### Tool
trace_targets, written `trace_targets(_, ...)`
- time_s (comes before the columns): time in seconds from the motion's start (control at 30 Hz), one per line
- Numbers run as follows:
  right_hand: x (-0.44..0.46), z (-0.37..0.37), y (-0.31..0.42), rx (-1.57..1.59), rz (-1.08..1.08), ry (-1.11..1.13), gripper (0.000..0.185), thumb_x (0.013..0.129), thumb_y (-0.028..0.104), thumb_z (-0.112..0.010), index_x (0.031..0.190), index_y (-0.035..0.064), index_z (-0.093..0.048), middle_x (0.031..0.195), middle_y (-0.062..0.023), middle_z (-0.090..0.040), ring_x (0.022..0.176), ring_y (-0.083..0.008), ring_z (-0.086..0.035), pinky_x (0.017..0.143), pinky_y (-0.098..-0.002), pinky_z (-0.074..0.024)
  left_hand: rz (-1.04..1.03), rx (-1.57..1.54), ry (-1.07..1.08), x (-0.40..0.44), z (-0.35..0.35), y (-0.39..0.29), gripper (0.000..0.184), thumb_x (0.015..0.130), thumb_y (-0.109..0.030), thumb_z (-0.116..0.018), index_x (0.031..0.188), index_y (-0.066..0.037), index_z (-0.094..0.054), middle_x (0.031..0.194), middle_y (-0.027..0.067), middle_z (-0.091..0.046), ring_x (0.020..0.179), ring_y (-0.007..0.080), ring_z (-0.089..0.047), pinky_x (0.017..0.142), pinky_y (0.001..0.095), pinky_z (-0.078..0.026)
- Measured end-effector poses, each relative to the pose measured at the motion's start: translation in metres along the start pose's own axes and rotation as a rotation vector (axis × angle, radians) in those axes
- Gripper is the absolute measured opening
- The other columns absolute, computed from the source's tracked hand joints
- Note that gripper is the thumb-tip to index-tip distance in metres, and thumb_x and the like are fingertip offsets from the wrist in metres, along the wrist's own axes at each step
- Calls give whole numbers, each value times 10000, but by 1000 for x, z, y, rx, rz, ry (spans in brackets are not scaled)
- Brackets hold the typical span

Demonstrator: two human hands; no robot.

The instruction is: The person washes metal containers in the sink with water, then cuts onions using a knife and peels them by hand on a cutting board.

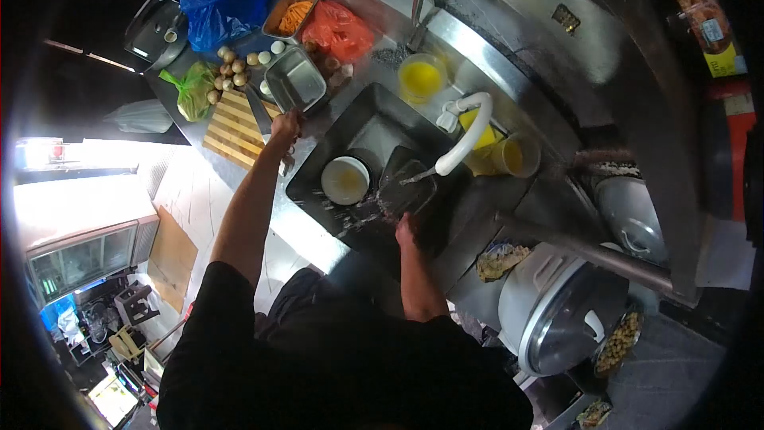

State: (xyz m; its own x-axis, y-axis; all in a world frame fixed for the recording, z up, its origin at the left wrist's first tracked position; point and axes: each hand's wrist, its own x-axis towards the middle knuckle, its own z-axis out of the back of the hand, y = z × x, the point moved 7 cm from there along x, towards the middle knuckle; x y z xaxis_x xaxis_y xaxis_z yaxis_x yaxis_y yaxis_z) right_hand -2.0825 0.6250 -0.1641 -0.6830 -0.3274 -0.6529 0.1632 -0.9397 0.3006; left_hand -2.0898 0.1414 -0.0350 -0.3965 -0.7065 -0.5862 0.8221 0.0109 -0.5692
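My right hand (407,231) grips the near edge of a dark, see-through rectangular container (414,191) in the sink. Water from the white curved faucet (471,131) runs into it and splashes. Beside it in the sink (378,99) stands a white round bowl (345,181). My left hand (287,127) is closed at the counter edge, by the near corner of a metal tray (295,80) and a knife (258,111) on the striped cutting board (231,131). What its fingers hold, if anything, is hidden.
Mushrooms (229,72), a green bag (191,91), a blue bag (225,6), a red bag (338,30) and a tray of orange strips (293,17) crowd the far left counter. Yellow-filled tubs (422,80) stand behind the sink. A large lidded cooker (561,310) is at right.
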Motion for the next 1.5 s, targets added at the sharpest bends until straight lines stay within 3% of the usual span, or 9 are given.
trace_targets(0.03,16,-17,-3,-380,49,78,647,984,461,-586,1403,-21,-484,1352,-175,-627,1219,-341,-620,1024,-420,-481,4,-17,-16,3,-1,2,650,1036,-571,-400,922,-35,-750,712,118,-680,635,244,-667,583,408,-517)
trace_targets(0.23,21,-16,-2,1806,19,-15,622,955,341,-587,1440,-7,-411,1311,-160,-548,975,-300,-659,795,-395,-588,-501,469,-184,-56,5,-20,514,1019,-438,-511,814,-28,-742,722,220,-696,779,364,-730,647,477,-559)
trace_targets(0.37,61,-20,-67,683,116,-187,338,911,267,-586,1118,1,-563,997,-118,-572,810,-265,-648,666,-412,-626,-465,688,-171,-178,0,-76,415,974,-363,-560,829,-27,-756,865,243,-730,876,414,-731,736,519,-573)
trace_targets(0.53,-12,104,-54,1213,-172,-125,321,838,149,-579,1105,-28,-596,904,-100,-565,724,-260,-637,477,-404,-566,-463,1046,124,-205,-68,-70,249,924,-267,-613,956,-94,-789,937,152,-763,918,326,-753,761,471,-586)
trace_targets(0.63,-54,194,-11,548,127,-349,695,819,118,-620,1494,55,-465,1075,-260,-640,972,-419,-651,899,-569,-503,-486,1077,196,-181,-112,-39,299,941,-303,-571,1004,-104,-784,1053,158,-755,1016,314,-737,824,449,-570)
trace_targets(0.73,-73,223,13,43,186,-632,717,802,69,-637,1498,41,-470,1187,-256,-624,1102,-420,-591,989,-559,-453,-429,1074,275,-163,-146,-21,302,934,-320,-587,1043,-112,-776,1149,114,-737,1095,306,-710,842,454,-556)
trace_targets(0.97,-108,254,50,-64,236,-886,784,740,-4,-707,1486,161,-529,1296,-229,-507,1187,-434,-494,1014,-545,-424,-444,1154,306,-148,-182,-1,267,875,-239,-665,1078,-98,-767,1170,150,-733,1117,336,-696,845,493,-551)
trace_targets(1.27,-146,255,24,178,204,-1016,782,644,-16,-565,1417,98,-596,1299,-200,-507,1249,-423,-443,1085,-541,-376,-723,922,468,-152,-202,14,255,906,-196,-631,1087,-64,-753,1101,189,-738,1011,379,-729,789,521,-570)
trace_targets(1.5,-155,242,-53,222,92,-1138,639,850,75,-508,1489,67,-505,1459,-240,-499,1350,-425,-435,1092,-544,-371,-611,860,516,-148,-202,37,256,913,-182,-617,1106,-64,-735,1048,172,-735,1006,398,-722,788,525,-591)
